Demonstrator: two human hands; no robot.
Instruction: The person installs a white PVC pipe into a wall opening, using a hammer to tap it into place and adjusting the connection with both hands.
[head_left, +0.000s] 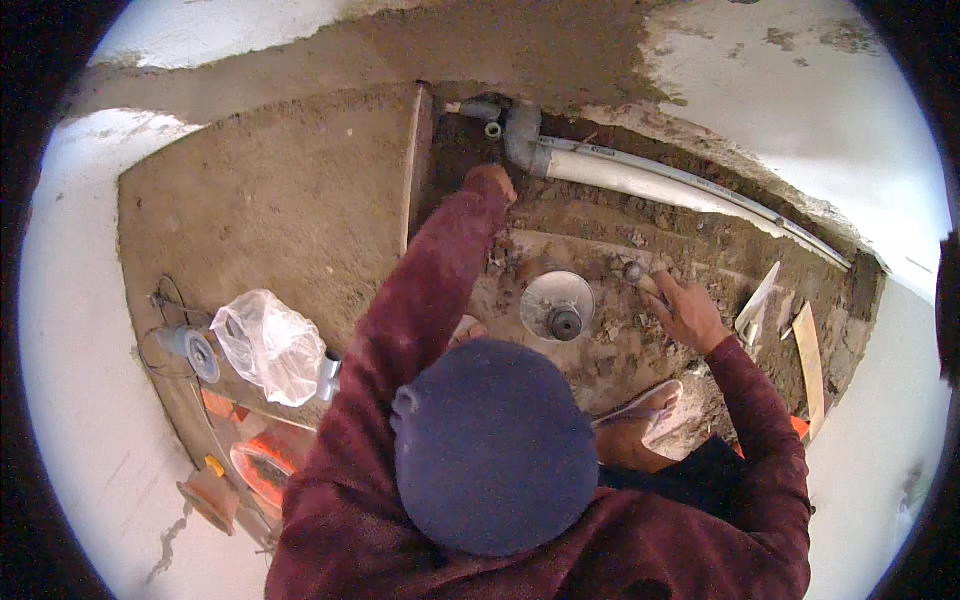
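My left hand (488, 184) is closed at the end of a maroon sleeve, in the soil channel below a grey pipe elbow (523, 140). A dark thing shows faintly past its fingers, too unclear to name. Just beyond the hand is a small round pipe fitting (493, 130). My right hand (694, 314) is wrapped round the light handle of what looks like a hammer (634, 273), its rounded dark metal end pointing left above the dirt. Between my hands stands a pale round dish-like piece (558, 300) with a dark cylindrical knob.
A white pipe (640, 182) and thin grey pipe run along the far wall. A board (416, 165) stands left of the channel. Leftward lie a clear plastic bag (268, 345), a corded disc tool (195, 350) and an orange bucket (265, 465). A trowel-like blade (757, 300) and wood strip (809, 365) lie right.
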